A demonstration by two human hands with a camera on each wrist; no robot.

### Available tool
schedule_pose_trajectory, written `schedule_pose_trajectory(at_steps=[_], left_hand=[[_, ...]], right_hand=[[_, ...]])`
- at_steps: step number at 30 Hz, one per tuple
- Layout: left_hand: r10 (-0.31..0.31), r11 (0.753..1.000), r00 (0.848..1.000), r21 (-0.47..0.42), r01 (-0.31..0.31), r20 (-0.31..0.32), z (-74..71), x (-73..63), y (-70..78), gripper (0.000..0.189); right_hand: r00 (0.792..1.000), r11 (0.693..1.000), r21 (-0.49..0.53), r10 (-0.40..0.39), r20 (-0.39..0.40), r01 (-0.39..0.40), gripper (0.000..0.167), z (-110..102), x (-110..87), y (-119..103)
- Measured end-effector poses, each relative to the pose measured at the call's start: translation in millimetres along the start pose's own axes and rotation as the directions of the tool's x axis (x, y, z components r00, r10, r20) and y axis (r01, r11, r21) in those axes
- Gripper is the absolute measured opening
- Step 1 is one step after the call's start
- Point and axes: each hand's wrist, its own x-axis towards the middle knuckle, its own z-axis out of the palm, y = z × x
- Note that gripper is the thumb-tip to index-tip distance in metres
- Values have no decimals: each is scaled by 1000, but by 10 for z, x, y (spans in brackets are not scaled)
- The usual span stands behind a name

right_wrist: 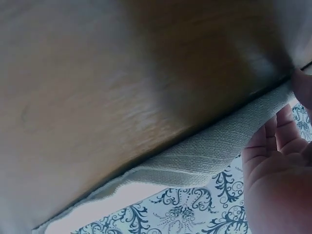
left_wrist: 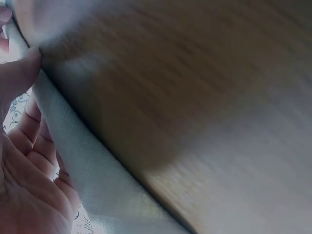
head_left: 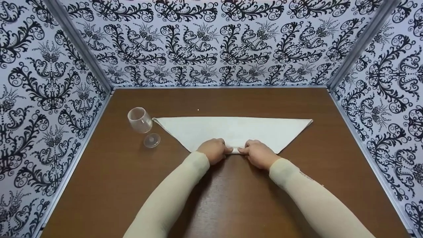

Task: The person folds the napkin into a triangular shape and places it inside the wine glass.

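Note:
A white cloth napkin (head_left: 228,129) lies on the table, folded to a wide shape with its long edge at the back and pointed corners left and right. Its near edge is rolled or folded over between the two hands. My left hand (head_left: 213,151) pinches that edge with the thumb in front and curled fingers behind. Close by on the right, my right hand (head_left: 260,154) pinches the same edge in the same way. Both wrist views show the rolled napkin edge (left_wrist: 83,141) running along the tabletop past thumb and fingers. The right wrist view shows its weave (right_wrist: 209,146) closely.
An upright clear wine glass (head_left: 140,120) stands left of the napkin, near its left corner. The brown wooden table (head_left: 109,185) is bordered by black-and-white patterned walls (head_left: 205,43) on the left, back and right, with grey metal strips at the corners.

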Motion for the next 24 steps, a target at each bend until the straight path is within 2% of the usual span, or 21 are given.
schedule_pose_trajectory(at_steps=[4,7,13,16,18,21,24], left_hand=[[-48,999,998,-4,48,-26,34,41,9,22],[-75,997,997,-10,74,-32,13,52,24,21],[-126,986,992,-102,128,27,-96,31,37,26],[-156,973,986,-160,164,58,-140,26,19,31],[-174,961,983,-209,184,66,-145,31,-1,30],[-200,933,978,-293,208,56,-128,34,-31,16],[-220,917,975,-332,221,43,-108,48,-57,5]], right_hand=[[999,999,-45,-21,-30,20,15,16,42,-4],[999,998,-56,-2,-32,0,19,8,55,-14],[993,995,-11,103,57,-103,40,-47,65,-28],[985,989,42,138,100,-142,43,-81,93,-29],[982,985,68,152,110,-160,38,-102,115,-30],[976,974,106,191,108,-202,22,-126,137,-26],[971,966,121,218,98,-229,9,-139,156,-22]])
